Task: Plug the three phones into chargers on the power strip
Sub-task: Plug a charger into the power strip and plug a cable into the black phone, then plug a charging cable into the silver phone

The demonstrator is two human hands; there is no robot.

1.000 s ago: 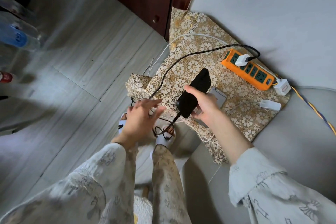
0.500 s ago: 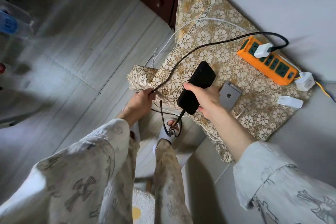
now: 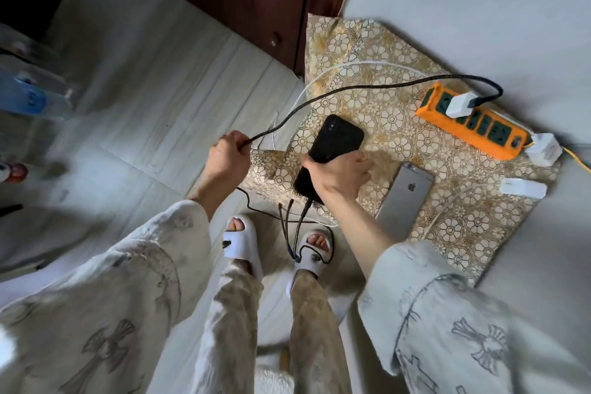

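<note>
On the patterned cloth (image 3: 367,105) sits the orange power strip (image 3: 473,120). Our right hand (image 3: 340,171) grips the black phone (image 3: 329,152), already plugged in; our left hand (image 3: 228,160), which was reaching a second ago, now pinches the black cable (image 3: 351,89), lifting slack.

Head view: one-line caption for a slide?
Right hand holds the cabled black phone, left hand grips its black cable from the power strip; silver phone lies unplugged.
</note>
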